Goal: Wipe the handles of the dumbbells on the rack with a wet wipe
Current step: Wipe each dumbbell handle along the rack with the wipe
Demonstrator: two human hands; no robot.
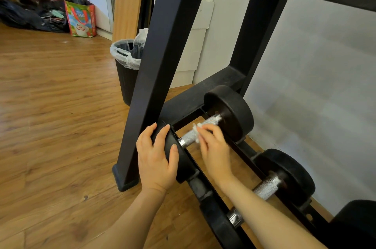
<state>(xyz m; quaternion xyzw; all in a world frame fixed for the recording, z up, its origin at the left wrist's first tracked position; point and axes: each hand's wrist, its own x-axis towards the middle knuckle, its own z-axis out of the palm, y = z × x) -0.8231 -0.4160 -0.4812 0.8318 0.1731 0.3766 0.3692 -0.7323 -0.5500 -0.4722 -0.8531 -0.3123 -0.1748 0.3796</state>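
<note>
Low in the centre of the frame, your right hand (213,147) had its fingers (205,129) curled over a crumpled white wet wipe (197,129), pinching it against the knurled silver handle (200,129) of the nearest black round-plated dumbbell (234,112), which lay across the bottom rails of the black metal rack (162,49). Your left hand (155,157) sat just left of it, fingers spread and wrapped over the near black plate (183,159), bracing the weight. That brace looked right: the handle would likely roll under the wipe otherwise. To do this well, you probably needed to wrap the wipe fully round the bar, then twist and slide from the shiny collar by the near plate to the far plate, since the knurling would trap grime. A second dumbbell with the same knurled grip (266,187) waited lower right, partly hidden by your forearm, and appeared to be next. The black bin with a clear liner (127,61) stood upper left of the rack for the used wipe.
</note>
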